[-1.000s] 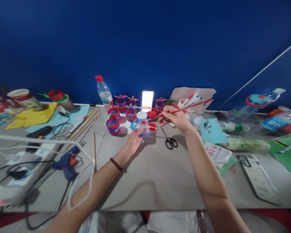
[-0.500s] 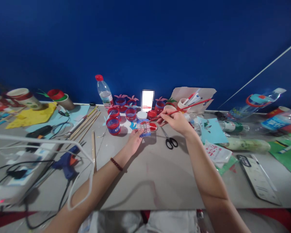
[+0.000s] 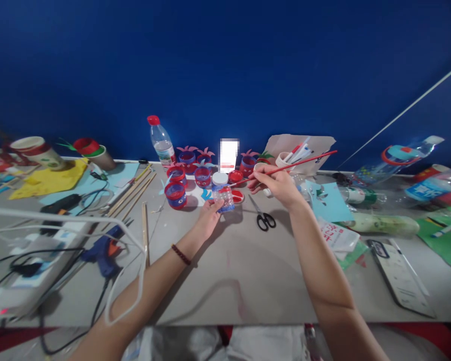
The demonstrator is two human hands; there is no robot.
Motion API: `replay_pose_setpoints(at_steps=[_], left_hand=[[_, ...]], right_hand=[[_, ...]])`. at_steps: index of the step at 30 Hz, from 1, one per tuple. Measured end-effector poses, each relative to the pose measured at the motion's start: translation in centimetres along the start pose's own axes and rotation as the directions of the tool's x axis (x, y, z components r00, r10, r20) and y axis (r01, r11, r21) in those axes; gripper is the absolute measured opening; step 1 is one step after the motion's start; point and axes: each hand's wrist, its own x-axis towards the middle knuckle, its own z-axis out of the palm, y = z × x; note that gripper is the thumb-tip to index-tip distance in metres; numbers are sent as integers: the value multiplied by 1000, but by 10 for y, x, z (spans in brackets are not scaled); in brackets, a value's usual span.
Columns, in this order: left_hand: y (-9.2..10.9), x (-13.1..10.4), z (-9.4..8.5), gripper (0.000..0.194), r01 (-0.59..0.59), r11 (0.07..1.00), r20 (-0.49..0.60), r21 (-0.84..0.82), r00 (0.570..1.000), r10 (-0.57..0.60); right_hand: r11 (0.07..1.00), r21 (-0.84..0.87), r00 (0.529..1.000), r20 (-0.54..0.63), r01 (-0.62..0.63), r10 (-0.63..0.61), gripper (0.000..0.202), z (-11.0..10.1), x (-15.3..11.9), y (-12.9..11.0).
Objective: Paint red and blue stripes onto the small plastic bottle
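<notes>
In the middle of the head view, my left hand is closed round a cut piece of clear plastic bottle with a blue band at its lower edge and some red on its upper part. My right hand pinches a long red paintbrush; its tip points left and reaches the top of the bottle piece. Just behind are an open red paint pot and a white lid. A red-stained lid or dish lies right beside the bottle piece.
Several blue-and-red painted cups stand behind my left hand, near a water bottle. Black-handled scissors lie by my right wrist. At left are a blue glue gun, a power strip and cables; a phone is at right.
My right hand has shifted slightly to the right with the paintbrush, drawing its tip back toward the near right side of the bottle piece. My left hand has barely moved.
</notes>
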Motion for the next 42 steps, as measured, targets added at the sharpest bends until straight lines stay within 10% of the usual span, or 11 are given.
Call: replay_pose_setpoints(at_steps=[32, 42], left_hand=[[3, 0, 0, 31, -5, 1000, 55, 23, 998, 4], [-2, 2, -5, 29, 6, 1000, 4, -2, 1000, -6]], right_hand=[[995, -93, 998, -62, -31, 25, 16, -6, 0, -3], [999, -27, 994, 104, -33, 35, 19, 11, -1, 4]])
